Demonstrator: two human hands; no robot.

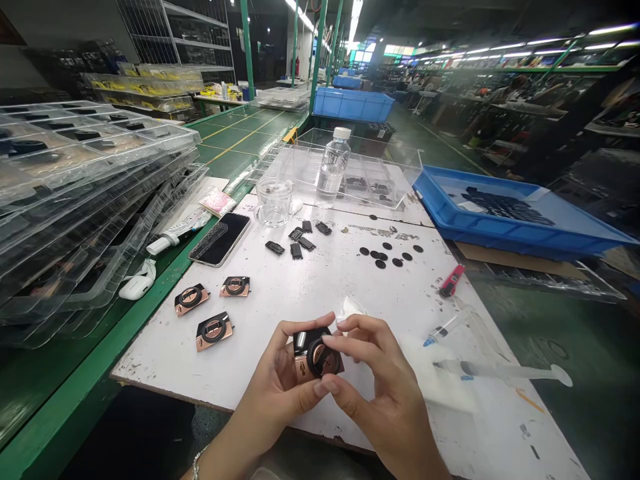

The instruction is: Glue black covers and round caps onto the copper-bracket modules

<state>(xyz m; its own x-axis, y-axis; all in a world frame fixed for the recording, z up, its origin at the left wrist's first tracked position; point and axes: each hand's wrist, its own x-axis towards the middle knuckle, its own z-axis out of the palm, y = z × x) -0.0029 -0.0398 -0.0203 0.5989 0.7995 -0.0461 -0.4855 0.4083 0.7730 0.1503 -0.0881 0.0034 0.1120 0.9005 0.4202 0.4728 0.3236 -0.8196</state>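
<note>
Between my two hands, above the front of the white table, is a small black and copper-coloured plate (301, 345) with a raised black ring. My left hand (277, 380) grips it by its edges, fingers behind and thumb below. The fingertips of my right hand (385, 373) pinch the ring side from the right, hiding part of it. Three similar copper-and-black plates with rings (214, 330) lie on the table to the left. Further back are several small black rectangular pieces (297, 250) and, to their right, several black discs (397, 262).
Right of my hands lie syringes (500, 371) on a white cloth and a pink cutter (452, 281). A phone (221, 240), a clear cup (274, 203) and a bottle (332, 170) stand behind. Stacked clear trays (100, 220) flank the left, a blue tray (500, 233) the right.
</note>
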